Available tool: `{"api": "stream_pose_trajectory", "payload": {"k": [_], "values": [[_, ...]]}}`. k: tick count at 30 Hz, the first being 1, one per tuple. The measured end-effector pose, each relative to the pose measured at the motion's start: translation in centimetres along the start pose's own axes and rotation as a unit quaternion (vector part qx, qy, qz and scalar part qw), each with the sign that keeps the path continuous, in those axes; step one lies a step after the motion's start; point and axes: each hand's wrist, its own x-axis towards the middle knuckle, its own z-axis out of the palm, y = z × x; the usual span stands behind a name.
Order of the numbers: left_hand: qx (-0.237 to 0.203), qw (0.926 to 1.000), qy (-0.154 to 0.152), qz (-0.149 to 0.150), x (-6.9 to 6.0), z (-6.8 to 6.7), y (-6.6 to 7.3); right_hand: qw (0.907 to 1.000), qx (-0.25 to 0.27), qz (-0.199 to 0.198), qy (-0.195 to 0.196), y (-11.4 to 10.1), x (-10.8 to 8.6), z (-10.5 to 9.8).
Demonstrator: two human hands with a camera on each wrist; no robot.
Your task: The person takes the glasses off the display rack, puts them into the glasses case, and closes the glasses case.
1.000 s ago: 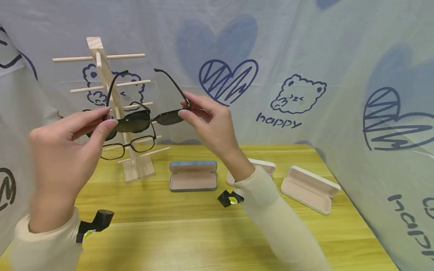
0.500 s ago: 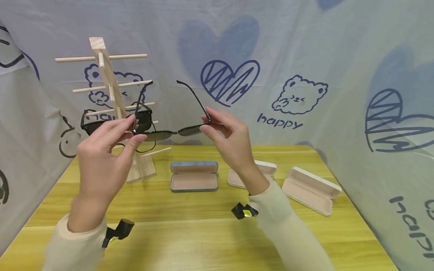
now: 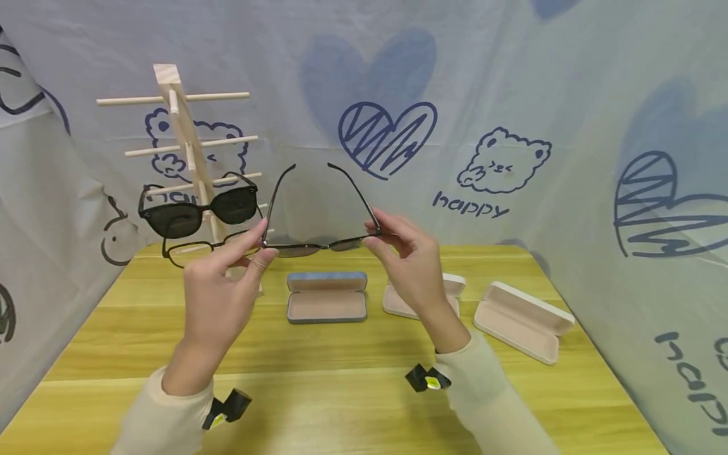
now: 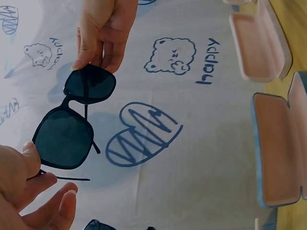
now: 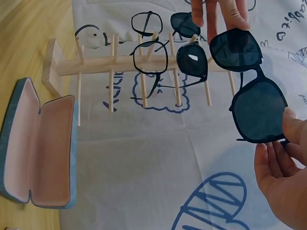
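Sunglasses [image 3: 301, 251] are up in the air, mid-frame in the head view, left hand [image 3: 224, 287] and right hand [image 3: 412, 265] each pinching one side. It looks like the carrying step; next probably needs slow, level hands.

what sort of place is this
Probably a small eyewear display in a cloth-hung booth: a wooden rack holds glasses, open cases lie on a table, and printed cloth hangs behind.
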Motion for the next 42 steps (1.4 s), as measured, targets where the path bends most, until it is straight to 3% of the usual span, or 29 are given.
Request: {"api": "stream_pose_trajectory", "payload": {"k": [11, 17, 21, 33, 42], "values": [[-0.004, 0.9980, -0.057, -0.029, -2.1, 1.6, -1.0, 0.9992, 0.003, 0.037, 0.019, 1.4, -2.2, -1.2], [0.005, 0.9967, -0.071, -0.039, -3.5, 2.3, -1.5, 0.9971, 0.000, 0.074, 0.018, 2.0, -3.3, -1.5], [0.014, 0.9961, -0.077, -0.041, -4.3, 2.7, -1.7, 0.9954, -0.001, 0.094, 0.014, 2.4, -4.0, -1.8], [0.018, 0.9978, -0.064, -0.004, -5.9, 3.5, -2.1, 0.9927, -0.017, 0.119, 0.007, 3.2, -5.8, -2.5], [0.008, 0.9977, -0.066, -0.007, -6.8, 3.7, -2.2, 0.9944, -0.020, 0.104, 0.004, 3.9, -6.7, -2.7]]}}
